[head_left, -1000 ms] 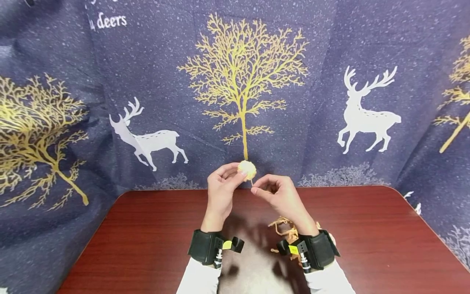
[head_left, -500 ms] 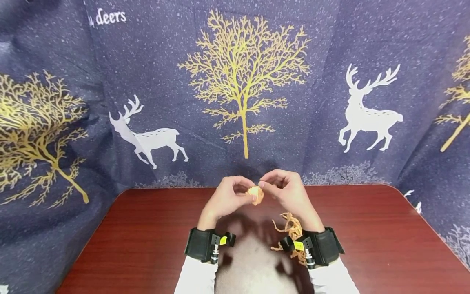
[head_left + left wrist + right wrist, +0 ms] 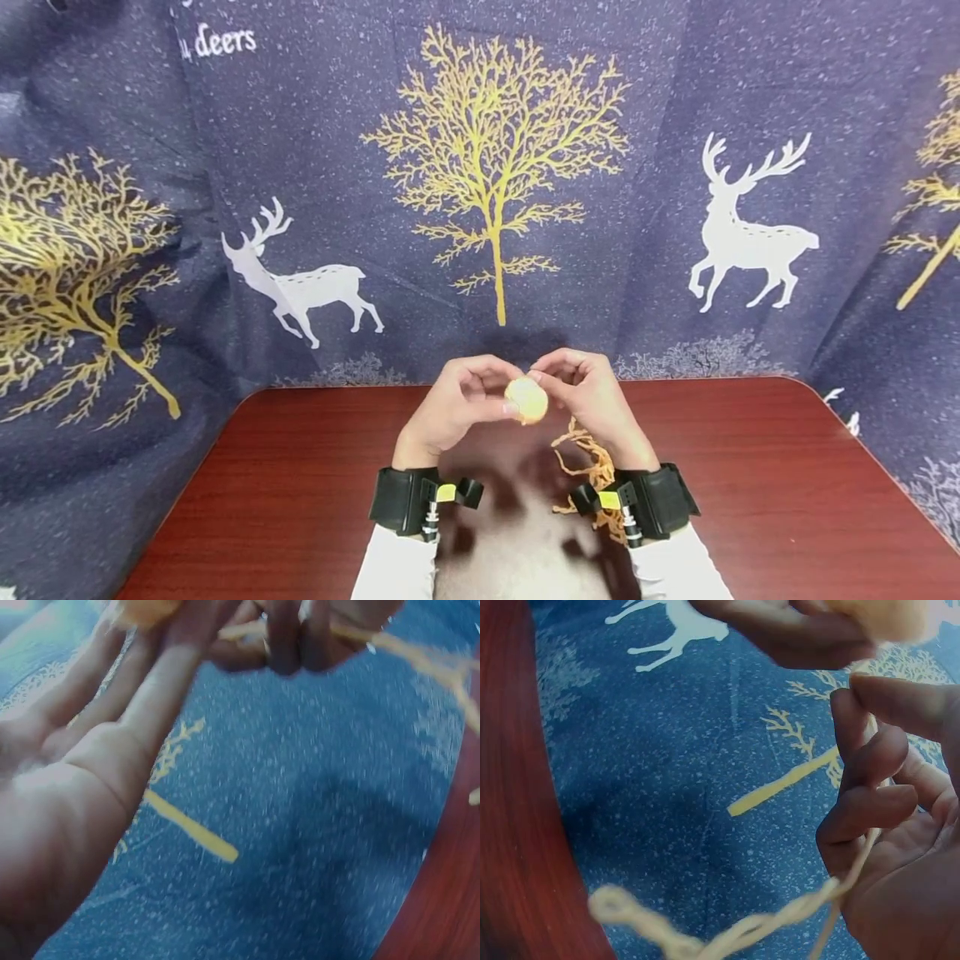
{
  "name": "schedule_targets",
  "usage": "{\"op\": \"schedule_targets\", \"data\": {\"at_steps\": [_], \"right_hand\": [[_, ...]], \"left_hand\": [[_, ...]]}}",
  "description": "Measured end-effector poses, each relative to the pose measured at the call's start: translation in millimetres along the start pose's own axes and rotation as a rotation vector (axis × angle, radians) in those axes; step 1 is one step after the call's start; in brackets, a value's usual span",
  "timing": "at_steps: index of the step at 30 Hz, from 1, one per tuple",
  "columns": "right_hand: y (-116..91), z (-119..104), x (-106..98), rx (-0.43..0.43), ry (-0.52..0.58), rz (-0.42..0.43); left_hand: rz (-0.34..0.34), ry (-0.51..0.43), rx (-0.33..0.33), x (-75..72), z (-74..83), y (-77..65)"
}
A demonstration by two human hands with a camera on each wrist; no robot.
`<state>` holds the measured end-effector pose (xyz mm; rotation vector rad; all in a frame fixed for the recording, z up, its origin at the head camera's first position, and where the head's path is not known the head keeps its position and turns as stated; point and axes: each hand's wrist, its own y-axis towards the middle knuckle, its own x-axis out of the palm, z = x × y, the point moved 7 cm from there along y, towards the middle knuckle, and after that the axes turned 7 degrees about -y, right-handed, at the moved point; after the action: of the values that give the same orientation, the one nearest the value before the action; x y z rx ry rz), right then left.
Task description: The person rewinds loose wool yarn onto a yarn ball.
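A small, pale yellow-orange ball of yarn (image 3: 528,402) is held up over the far part of the table. My left hand (image 3: 457,408) pinches it between thumb and fingers from the left. Close at the ball's upper right, my right hand (image 3: 596,404) pinches a yarn strand (image 3: 870,847), which passes through its curled fingers in the right wrist view. A thicker, twisted stretch of yarn (image 3: 757,926) trails below that hand. In the left wrist view the ball (image 3: 146,609) is cut off by the top edge.
A loose tangle of tan yarn (image 3: 598,467) lies on the red-brown table (image 3: 315,475), partly behind my right forearm. Behind the table hangs a dark blue cloth (image 3: 450,275) printed with trees and deer. Each wrist wears a black strap (image 3: 405,502) with a camera.
Both hands have come down and slightly right with the yarn ball. My right hand has swung from below the ball to its upper right, and the ball has turned.
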<state>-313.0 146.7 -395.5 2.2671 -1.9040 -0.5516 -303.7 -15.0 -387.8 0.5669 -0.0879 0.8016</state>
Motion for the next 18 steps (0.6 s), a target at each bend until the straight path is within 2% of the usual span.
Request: {"op": "schedule_targets", "data": {"at_steps": [2, 5, 8, 11, 13, 15, 17, 18], "right_hand": [[0.4, -1.0, 2.4, -0.01, -0.053, -0.008], [0.6, -2.4, 5.1, -0.019, -0.145, -0.001], [0.5, -4.6, 8.0, -0.026, -0.227, 0.008], [-0.6, -7.7, 10.6, -0.032, -0.304, 0.008], [-1.7, -11.0, 12.1, -0.044, -0.37, -0.003], [-3.2, -14.3, 14.2, -0.049, -0.422, -0.031], [-4.7, -17.2, 16.4, -0.054, -0.46, -0.067], [-5.3, -18.2, 17.2, -0.056, -0.472, -0.087]], "left_hand": [[0.097, -0.086, 0.061, -4.5, 4.4, 1.7], [0.3, -0.176, 0.135, -15.8, 8.5, 2.2], [0.507, -0.212, 0.173, -27.1, 9.0, 0.7], [0.676, -0.194, 0.205, -35.9, 8.2, -1.5], [0.772, -0.094, 0.224, -40.9, 8.8, -4.4], [0.835, 0.067, 0.219, -44.4, 9.4, -6.9], [0.854, 0.277, 0.193, -45.3, 10.7, -9.0], [0.839, 0.38, 0.176, -44.5, 11.2, -9.2]]}}
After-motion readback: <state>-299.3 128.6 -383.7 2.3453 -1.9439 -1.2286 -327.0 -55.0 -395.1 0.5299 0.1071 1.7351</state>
